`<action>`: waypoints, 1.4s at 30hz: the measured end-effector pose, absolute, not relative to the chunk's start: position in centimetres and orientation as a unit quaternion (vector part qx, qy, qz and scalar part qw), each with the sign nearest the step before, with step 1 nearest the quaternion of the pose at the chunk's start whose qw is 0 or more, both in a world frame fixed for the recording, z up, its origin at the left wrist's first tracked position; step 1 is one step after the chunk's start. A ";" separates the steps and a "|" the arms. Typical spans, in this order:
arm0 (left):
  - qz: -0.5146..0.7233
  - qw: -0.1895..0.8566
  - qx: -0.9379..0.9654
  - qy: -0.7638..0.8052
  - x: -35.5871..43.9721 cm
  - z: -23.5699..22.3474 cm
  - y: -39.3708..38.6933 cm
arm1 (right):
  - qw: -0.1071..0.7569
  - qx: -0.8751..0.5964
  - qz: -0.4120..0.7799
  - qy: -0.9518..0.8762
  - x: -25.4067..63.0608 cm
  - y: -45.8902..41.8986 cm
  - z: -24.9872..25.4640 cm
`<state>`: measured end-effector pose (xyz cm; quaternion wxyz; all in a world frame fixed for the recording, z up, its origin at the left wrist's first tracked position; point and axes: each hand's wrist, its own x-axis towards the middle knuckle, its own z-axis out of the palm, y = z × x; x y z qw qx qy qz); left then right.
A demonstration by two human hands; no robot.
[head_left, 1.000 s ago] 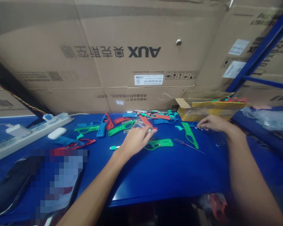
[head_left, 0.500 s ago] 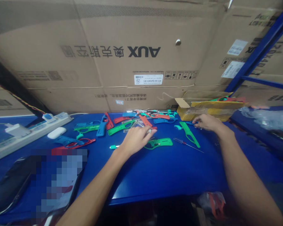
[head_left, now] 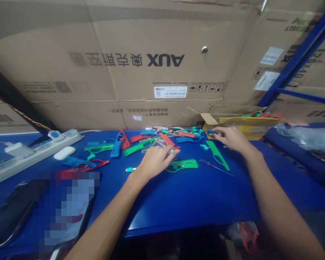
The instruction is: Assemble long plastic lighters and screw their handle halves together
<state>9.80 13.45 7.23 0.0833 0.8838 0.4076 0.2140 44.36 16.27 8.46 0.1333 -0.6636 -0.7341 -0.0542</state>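
My left hand (head_left: 157, 159) is closed, thumb and fingers pinching a small pale piece (head_left: 172, 151) too small to name. Just below its fingers lies a green lighter shell half (head_left: 188, 164), partly behind the hand. My right hand (head_left: 231, 138) is closed on a small blue plastic piece (head_left: 211, 132), held in front of the cardboard box. Nearer me on the table are another green shell half (head_left: 218, 155) and a thin screwdriver (head_left: 216, 168). A teal trigger-like piece (head_left: 204, 147) rests left of that shell.
Red, blue and green shells and small parts lie along the back of the blue table (head_left: 178, 202). An open yellow-taped box (head_left: 241, 124) stands at back right. At left are a power strip (head_left: 40, 151), a white case (head_left: 64, 152) and a pixelated dark-edged object (head_left: 70, 213).
My right hand has lifted and moved left from the tabletop by the box, now showing the blue piece in its fingertips. My left hand has stayed in place.
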 end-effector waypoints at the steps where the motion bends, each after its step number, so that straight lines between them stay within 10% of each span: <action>1: 0.213 0.080 0.884 0.408 9.8 7.3 13.4 | 0.145 -0.652 -0.049 -0.743 43.9 16.4 8.1; 22: 0.188 0.072 0.889 0.411 9.7 7.5 13.3 | 0.064 -0.751 0.202 -0.626 49.7 15.7 8.3; 42: 0.218 0.128 0.884 0.395 9.8 7.7 12.9 | 0.156 -0.668 0.307 -0.660 46.4 14.6 9.6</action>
